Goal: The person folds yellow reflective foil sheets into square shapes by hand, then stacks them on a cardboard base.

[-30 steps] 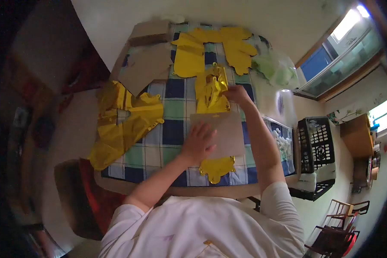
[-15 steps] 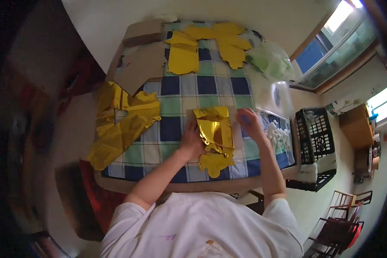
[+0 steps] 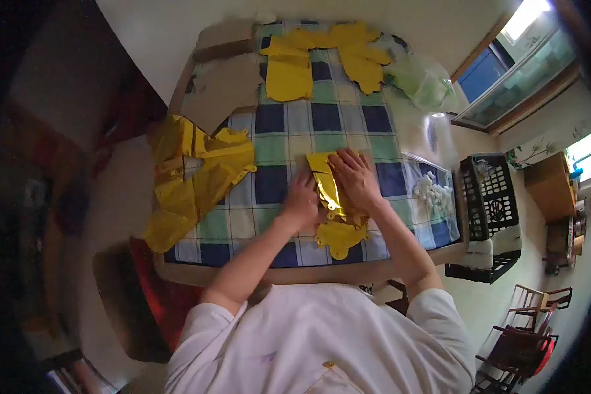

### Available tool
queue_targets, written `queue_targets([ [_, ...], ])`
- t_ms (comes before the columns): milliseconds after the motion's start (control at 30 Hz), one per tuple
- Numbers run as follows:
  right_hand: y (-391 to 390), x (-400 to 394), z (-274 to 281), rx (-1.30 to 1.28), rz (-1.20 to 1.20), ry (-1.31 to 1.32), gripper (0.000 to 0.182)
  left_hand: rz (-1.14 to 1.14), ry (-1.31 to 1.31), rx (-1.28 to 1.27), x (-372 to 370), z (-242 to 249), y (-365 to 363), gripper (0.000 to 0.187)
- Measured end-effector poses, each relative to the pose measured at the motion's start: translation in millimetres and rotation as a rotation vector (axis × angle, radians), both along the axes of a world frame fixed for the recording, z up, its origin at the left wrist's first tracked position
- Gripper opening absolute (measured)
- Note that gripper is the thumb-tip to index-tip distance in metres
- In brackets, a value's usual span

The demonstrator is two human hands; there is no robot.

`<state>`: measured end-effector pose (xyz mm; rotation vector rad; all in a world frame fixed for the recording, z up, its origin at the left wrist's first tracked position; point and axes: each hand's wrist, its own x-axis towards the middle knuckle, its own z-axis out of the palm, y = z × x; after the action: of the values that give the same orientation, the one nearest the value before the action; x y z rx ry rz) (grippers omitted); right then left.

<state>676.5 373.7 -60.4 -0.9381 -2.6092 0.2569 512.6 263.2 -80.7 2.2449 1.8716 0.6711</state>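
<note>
A folded gold foil piece (image 3: 328, 186) lies on a cardboard piece on the checked tablecloth (image 3: 276, 152), with its scalloped end toward me. My right hand (image 3: 356, 178) lies flat on the foil's right side, fingers stretched out. At the foil's left edge rests my left hand (image 3: 302, 202), its fingers extended and pointing away from me. Neither hand is wrapped round anything. A larger gold foil sheet (image 3: 200, 174) is spread at the table's left edge.
Flat yellow cut-outs (image 3: 289, 75) lie at the table's far side. Cardboard (image 3: 220, 92) is at the far left. Green clear plastic (image 3: 420, 82) and small white pieces (image 3: 432, 190) are on the right. A black crate (image 3: 489, 197) stands beside the table.
My right hand has moved left from beside the foil onto its surface. My left hand stays at the left edge. The view has shifted slightly.
</note>
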Motion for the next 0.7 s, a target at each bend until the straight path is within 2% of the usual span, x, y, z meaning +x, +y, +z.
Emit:
queue_targets([
  [133,0,2,-2,0.005,0.011,0.009,0.039,0.067,0.100,0.065,-36,11,-13,0.041],
  [233,0,3,-3,0.018,0.016,0.015,0.040,0.158,0.004,-0.352,-49,52,2,0.036],
  [333,-1,2,-2,0.035,0.002,-0.003,0.040,0.115,-0.069,0.001,-28,46,30,0.039],
  [433,2,5,-4,0.057,0.030,-0.017,0.041,0.086,-0.032,0.100,11,16,38,0.045],
  [467,3,5,-9,0.069,0.027,-0.003,0.042,0.095,0.005,0.036,16,7,34,0.049],
  [533,-5,16,-4,0.020,0.035,0.019,0.041,0.085,0.011,0.090,15,-2,28,0.048],
  [700,-87,65,11,-0.154,0.038,0.036,0.038,0.087,0.047,0.098,16,-3,22,0.048],
])
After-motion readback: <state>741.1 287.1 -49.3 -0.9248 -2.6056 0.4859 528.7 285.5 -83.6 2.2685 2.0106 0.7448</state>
